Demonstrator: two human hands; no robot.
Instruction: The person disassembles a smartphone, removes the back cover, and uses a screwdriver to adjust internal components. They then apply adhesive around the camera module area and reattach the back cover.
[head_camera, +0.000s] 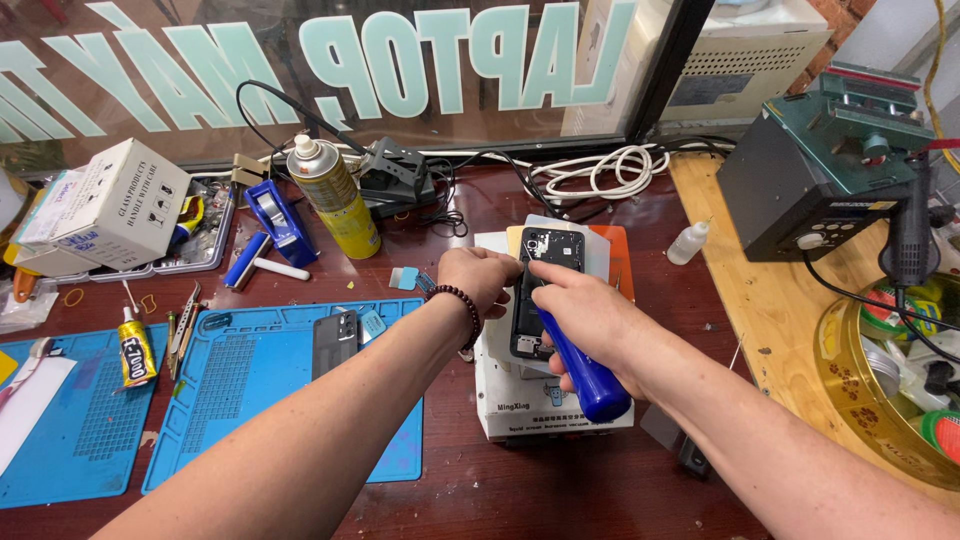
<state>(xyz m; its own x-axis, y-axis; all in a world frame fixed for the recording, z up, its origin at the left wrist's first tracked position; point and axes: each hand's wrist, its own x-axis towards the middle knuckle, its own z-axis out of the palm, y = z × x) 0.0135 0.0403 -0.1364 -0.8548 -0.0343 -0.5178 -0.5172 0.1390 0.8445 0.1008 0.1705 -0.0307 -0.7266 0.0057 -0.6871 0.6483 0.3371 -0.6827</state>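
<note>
An opened black phone (545, 262) with its back off lies on a white heating machine (520, 405). My left hand (478, 280), a bead bracelet at the wrist, grips the phone's left edge and steadies it. My right hand (585, 318) holds a blue-handled tool (585, 372), with the forefinger stretched along the phone's middle. The tool's tip is hidden under my fingers.
A blue work mat (250, 380) holds a phone back cover (334, 343). Farther left lie a glue tube (135, 352), tweezers (185, 322), a blue roller (246, 260), a spray can (335, 195) and a white box (110, 205). At right stand a small dropper bottle (688, 243) and a black hot-air station (800, 195).
</note>
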